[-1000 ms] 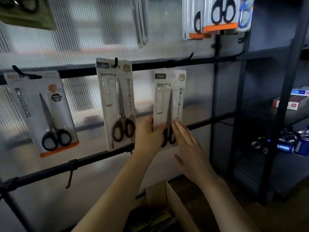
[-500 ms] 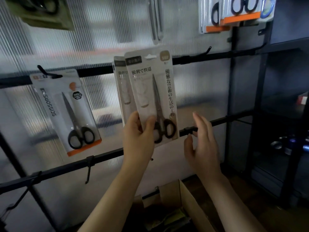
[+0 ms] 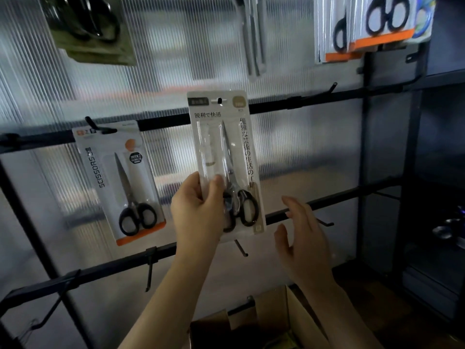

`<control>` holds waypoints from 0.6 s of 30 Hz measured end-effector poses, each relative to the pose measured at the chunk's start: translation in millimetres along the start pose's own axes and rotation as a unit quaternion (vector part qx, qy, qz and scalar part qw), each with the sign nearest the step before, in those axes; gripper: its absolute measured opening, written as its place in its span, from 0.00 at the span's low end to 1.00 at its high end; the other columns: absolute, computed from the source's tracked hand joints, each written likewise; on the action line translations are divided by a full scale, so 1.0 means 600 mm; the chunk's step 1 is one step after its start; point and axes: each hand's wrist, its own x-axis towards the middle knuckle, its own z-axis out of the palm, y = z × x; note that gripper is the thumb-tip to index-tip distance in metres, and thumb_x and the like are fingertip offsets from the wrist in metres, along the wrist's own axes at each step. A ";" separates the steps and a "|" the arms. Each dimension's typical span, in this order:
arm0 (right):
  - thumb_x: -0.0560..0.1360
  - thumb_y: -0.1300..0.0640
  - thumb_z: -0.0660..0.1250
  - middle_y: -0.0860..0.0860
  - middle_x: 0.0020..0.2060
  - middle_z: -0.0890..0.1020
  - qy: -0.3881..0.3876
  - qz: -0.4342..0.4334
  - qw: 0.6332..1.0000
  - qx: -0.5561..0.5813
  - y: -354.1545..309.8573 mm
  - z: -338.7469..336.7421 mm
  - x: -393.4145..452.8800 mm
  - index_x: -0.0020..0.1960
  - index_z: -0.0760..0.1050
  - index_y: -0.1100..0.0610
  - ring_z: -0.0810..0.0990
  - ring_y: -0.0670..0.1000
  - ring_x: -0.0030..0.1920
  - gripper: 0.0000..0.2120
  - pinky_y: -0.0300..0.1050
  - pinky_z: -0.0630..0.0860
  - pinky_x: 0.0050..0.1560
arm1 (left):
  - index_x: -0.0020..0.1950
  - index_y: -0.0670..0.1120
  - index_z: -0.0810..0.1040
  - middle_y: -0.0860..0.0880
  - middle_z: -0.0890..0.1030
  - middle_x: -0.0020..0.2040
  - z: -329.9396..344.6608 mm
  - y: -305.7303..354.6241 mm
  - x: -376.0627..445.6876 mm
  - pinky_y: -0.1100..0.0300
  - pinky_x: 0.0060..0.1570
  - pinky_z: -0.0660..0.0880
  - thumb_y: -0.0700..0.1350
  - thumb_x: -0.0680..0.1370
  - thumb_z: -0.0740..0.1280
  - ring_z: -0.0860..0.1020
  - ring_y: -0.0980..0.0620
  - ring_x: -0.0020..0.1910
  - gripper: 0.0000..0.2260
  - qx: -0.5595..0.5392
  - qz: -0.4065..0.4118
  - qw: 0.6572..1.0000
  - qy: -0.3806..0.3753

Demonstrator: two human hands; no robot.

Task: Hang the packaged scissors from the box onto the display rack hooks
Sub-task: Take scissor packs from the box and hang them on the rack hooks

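Beige card backs the scissors pack [image 3: 225, 157] that stands upright at the centre of the frame, its black-handled scissors sealed under a clear blister. The left hand [image 3: 198, 212] grips the pack at its lower left corner, thumb across the front of the blister and fingers curled behind the card. The pack's hang hole at the top shows a dark hook tip [image 3: 219, 100] inside it, level with the upper black rail [image 3: 314, 100] of the display rack; whether the card already rests on that hook cannot be told.

The right hand [image 3: 302, 238] hovers lower right of the pack, apart from it, fingers spread and loosely straight, holding nothing; its fingertips lie near the middle rail [image 3: 352, 193].

At the left of the frame a white pack marked SCISSORS [image 3: 118, 182], with an orange strip at its foot, hangs tilted from another hook on the same upper rail. In the upper right corner a bunch of orange-edged scissors packs [image 3: 370, 28] hangs from a higher row. A bare hook [image 3: 241, 247] juts out just below the held pack, and another [image 3: 324, 222] sticks out past the right hand.

At the bottom centre, between the forearms, the open flaps of a cardboard box [image 3: 297, 321] show. Ribbed translucent panel [image 3: 176, 59] fills the background behind the rack.
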 end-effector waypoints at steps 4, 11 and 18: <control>0.75 0.53 0.55 0.54 0.61 0.76 -0.020 0.010 1.000 0.010 -0.003 0.004 -0.004 0.66 0.69 0.60 0.74 0.44 0.57 0.22 0.30 0.68 0.58 | 0.35 0.35 0.70 0.48 0.68 0.27 0.001 -0.004 -0.003 0.69 0.24 0.66 0.40 0.78 0.66 0.66 0.56 0.25 0.14 -0.003 0.000 1.000 -0.005; 0.73 0.60 0.63 0.53 0.61 0.76 -0.038 0.024 0.999 0.016 -0.002 0.015 -0.010 0.65 0.71 0.60 0.76 0.45 0.55 0.21 0.35 0.70 0.53 | 0.32 0.42 0.68 0.55 0.65 0.23 0.003 -0.006 0.003 0.70 0.23 0.62 0.40 0.78 0.65 0.63 0.60 0.22 0.15 -0.001 -0.009 1.000 -0.001; 0.71 0.58 0.60 0.53 0.59 0.77 -0.041 0.041 0.998 0.023 0.001 0.034 -0.018 0.64 0.72 0.60 0.79 0.52 0.53 0.22 0.39 0.72 0.52 | 0.38 0.36 0.74 0.49 0.70 0.27 0.004 -0.011 0.005 0.70 0.22 0.62 0.40 0.77 0.66 0.65 0.59 0.24 0.10 0.011 -0.016 1.000 0.012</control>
